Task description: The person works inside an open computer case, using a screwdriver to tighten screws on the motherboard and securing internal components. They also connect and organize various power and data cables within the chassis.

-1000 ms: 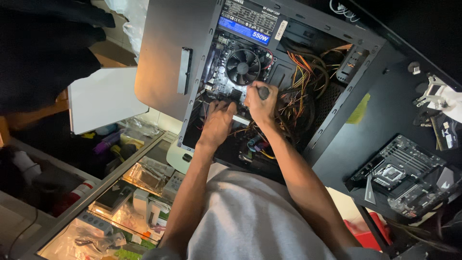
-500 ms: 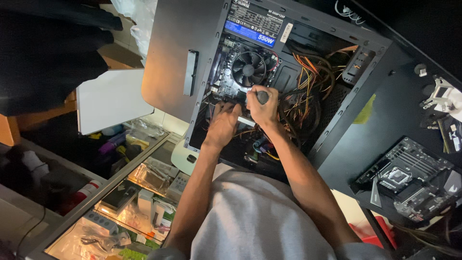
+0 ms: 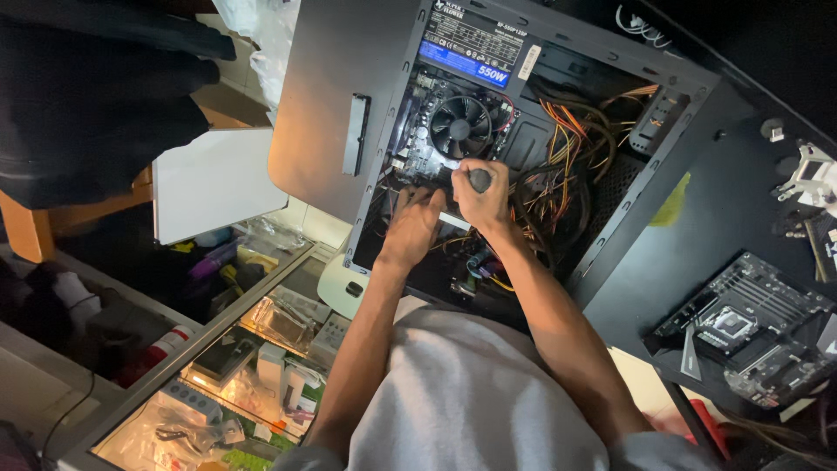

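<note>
An open computer case point(image 3: 610, 218) lies on its side across the dark counter point(image 3: 741, 209), its inside facing up. A boxy power supply point(image 3: 475, 48) sits at its far end, with a bundle of orange and yellow cables point(image 3: 571, 157) spilling along the right side. Near the middle of the case a round cooler fan point(image 3: 460, 125) sits on the mounted board. A spare motherboard point(image 3: 750, 327) rests on the counter well to the right, apart from the case.

The right hand point(image 3: 482, 196) is closed in a full grip around a screwdriver handle point(image 3: 479, 180), whose long axis points down into the case, just on the near side of the fan. The left hand point(image 3: 411, 225) lies just beside it on the left, fingers stretched flat onto the board; it seems to hold nothing, though its fingertips are partly hidden. The right hand is the nearer to the fan.
</note>
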